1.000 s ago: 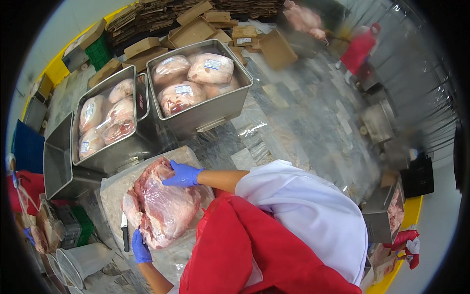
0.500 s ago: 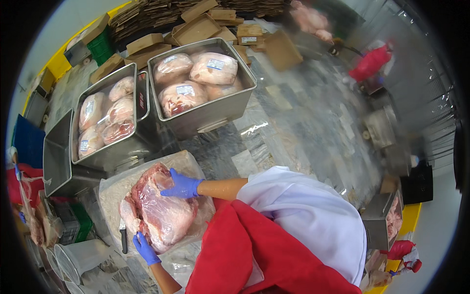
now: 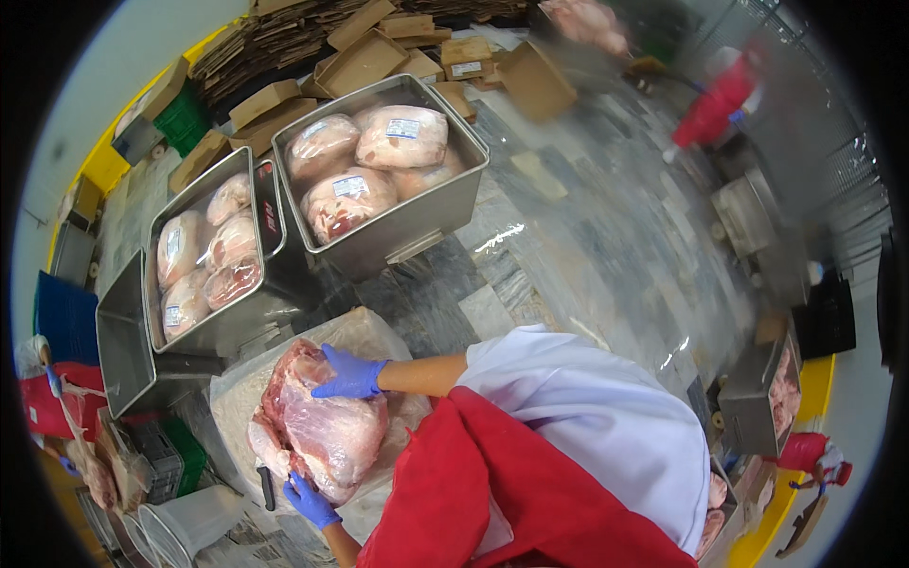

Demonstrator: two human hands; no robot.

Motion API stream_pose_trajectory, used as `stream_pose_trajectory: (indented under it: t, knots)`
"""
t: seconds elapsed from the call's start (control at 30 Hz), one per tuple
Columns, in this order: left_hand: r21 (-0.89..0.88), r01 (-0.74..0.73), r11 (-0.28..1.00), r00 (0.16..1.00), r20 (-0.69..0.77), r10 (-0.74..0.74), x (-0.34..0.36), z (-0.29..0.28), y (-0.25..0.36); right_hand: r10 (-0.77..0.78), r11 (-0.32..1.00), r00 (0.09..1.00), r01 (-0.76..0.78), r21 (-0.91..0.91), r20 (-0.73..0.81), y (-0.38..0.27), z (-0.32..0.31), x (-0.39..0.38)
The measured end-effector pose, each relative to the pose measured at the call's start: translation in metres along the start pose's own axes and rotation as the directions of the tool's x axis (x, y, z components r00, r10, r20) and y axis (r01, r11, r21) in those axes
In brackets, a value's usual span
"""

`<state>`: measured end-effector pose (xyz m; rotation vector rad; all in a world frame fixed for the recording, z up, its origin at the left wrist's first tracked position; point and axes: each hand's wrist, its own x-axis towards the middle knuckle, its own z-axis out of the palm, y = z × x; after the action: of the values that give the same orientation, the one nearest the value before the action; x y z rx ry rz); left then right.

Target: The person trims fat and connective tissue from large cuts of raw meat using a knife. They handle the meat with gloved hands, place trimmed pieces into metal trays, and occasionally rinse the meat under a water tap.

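Observation:
A large cut of raw meat (image 3: 336,431), pink with pale fat, lies on a whitish plastic-covered block (image 3: 230,393). On its upper part rests my right hand (image 3: 350,373), in a blue glove, with the fingers spread. My left hand (image 3: 311,502), also gloved in blue, pinches the lower edge of the meat near a loose flap. Close to that hand lies a knife, its black handle (image 3: 267,488) showing at the block's left edge. Its blade is mostly hidden by the meat.
Beyond the block stand two metal tubs (image 3: 431,216) (image 3: 161,327) of bagged meat, beside another metal bin (image 3: 123,331). Clear plastic bins (image 3: 194,519) are at lower left. Flattened cardboard (image 3: 275,47) is piled behind. Other people in red work at left (image 3: 66,398) and right (image 3: 715,99).
The view has shifted, so the block and meat appear slightly lower and further right. Both hands keep nearly the same places on the meat. Less of the knife's blade shows.

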<state>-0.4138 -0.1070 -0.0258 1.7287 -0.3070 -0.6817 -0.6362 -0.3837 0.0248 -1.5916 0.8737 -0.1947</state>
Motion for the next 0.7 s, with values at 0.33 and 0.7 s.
stream_pose_trajectory:
  t: [0.33,0.7]
  knots:
    - [0.287,-0.315,0.905,0.949,0.125,0.29,0.024,-0.022,-0.004,0.11,0.972,0.89,-0.004,0.233,-0.442,0.027,0.038,-0.039]
    - [0.752,0.369,0.546,0.826,-0.534,0.178,-0.002,-0.121,-0.065,0.415,0.89,0.665,-0.438,0.126,-0.621,0.207,0.105,-0.144]
